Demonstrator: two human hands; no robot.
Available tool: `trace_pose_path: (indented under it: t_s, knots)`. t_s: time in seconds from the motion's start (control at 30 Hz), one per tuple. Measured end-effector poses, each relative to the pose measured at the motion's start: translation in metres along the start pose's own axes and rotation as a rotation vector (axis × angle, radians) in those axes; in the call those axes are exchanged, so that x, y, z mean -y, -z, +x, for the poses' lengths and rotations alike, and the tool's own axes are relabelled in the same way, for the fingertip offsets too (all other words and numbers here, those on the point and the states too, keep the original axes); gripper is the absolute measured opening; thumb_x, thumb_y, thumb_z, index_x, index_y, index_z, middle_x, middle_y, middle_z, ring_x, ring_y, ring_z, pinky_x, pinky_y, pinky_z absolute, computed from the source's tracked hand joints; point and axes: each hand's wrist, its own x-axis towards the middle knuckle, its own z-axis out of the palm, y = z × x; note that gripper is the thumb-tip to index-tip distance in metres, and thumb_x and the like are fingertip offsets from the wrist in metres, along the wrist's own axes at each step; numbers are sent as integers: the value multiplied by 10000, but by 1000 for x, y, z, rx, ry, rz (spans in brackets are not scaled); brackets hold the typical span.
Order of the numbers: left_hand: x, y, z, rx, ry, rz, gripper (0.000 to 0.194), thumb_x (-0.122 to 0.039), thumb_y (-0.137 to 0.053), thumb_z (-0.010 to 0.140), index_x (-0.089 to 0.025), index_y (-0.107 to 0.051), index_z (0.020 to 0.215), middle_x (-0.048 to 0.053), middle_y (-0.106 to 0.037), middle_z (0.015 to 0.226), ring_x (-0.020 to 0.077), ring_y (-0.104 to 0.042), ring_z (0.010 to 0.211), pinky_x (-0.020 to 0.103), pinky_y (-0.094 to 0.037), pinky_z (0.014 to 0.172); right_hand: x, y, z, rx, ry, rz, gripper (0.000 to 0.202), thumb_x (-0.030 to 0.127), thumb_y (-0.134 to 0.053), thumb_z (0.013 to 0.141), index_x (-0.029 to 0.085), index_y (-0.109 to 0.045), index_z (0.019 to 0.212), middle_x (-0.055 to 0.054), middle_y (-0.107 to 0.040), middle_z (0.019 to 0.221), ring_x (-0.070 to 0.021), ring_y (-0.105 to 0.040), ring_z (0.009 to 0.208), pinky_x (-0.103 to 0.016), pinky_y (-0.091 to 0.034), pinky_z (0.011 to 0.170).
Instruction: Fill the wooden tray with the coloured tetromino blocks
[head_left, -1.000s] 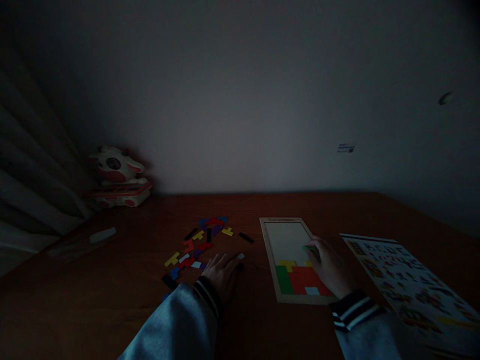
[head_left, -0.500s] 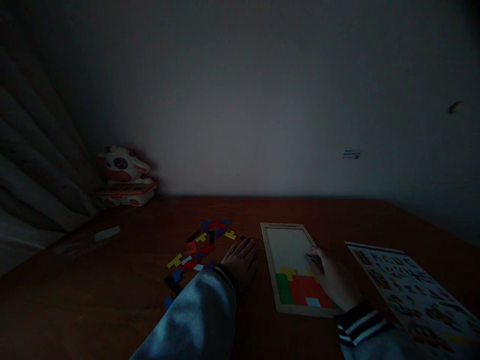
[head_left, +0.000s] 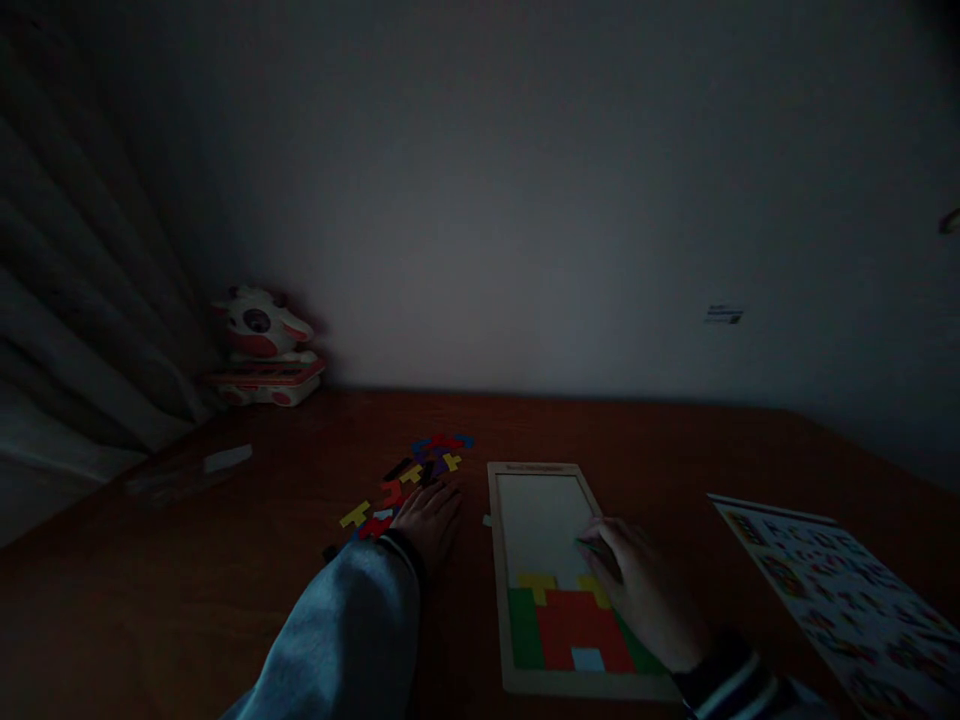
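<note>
Wooden tray (head_left: 540, 515), flat on tabletop (head_left: 187, 600), near end holding fitted pieces (head_left: 577, 620), far end bare, loose pieces (head_left: 411, 474) scattered left, green piece (head_left: 590, 545) pinched in right hand (head_left: 645, 590).

Dim grey wall (head_left: 510, 200) behind brown table (head_left: 652, 435)

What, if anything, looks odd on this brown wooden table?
One small pale piece lies alone at the left edge of the light wooden tray, apart from the multicoloured flat pieces. Whether the tray covers part of it is unclear.
</note>
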Motion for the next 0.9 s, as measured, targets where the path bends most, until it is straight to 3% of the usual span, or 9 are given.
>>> trace_pose_path:
  t_s: [0.1,0.23,0.33,0.4,0.53,0.67,0.9]
  knots:
    - [-4,4,0,-57,-46,-34,350,-238,-423,921,-207,-605,1219,94,-600,1283,281,-522,1179,498,-442,977,10,2,9,45,-43,72,143,305,-490,901,234,-613,919,-65,-658,968,-243,-620,932,-392,-478,838]
    - [-19,16,3,-49,-267,-140,321,-226,-438,921,-225,-610,1192,71,-662,1189,250,-593,1085,435,-495,899,16,4,31,180,-58,274,229,378,-482,909,224,-649,937,-59,-689,948,-218,-650,887,-336,-504,788]
    - [-29,20,3,-48,-345,-179,303,-238,-431,925,-205,-625,1156,76,-690,1136,236,-646,989,395,-529,827,15,2,40,209,-90,387,284,408,-542,867,224,-626,1067,-39,-695,897,-201,-660,834,-314,-516,752]
    - [-30,19,2,-59,-348,-194,309,-231,-426,922,-192,-621,1159,83,-694,1127,229,-660,965,380,-535,828,15,0,38,198,-130,436,329,421,-563,847,222,-603,1105,-31,-689,876,-192,-662,812,-301,-521,733]
    - [-24,14,1,-95,-333,-202,318,-235,-426,906,-174,-622,1150,93,-702,1106,232,-661,987,367,-542,846,21,1,25,274,-146,492,275,449,-552,857,239,-644,1008,-29,-706,899,-190,-668,841,-286,-520,728]
    - [-22,16,2,-101,-293,-191,322,-250,-442,897,-169,-616,1155,99,-698,1113,259,-647,1012,420,-540,856,23,3,20,329,-106,486,239,413,-549,873,247,-656,1008,-26,-718,927,-196,-666,893,-302,-509,792]
    - [-27,21,4,-75,-289,-149,358,-293,-482,901,-150,-580,1214,119,-658,1190,290,-600,1076,464,-530,858,-3,2,26,165,-193,409,258,416,-500,880,214,-645,949,-65,-725,913,-220,-676,874,-330,-513,779]
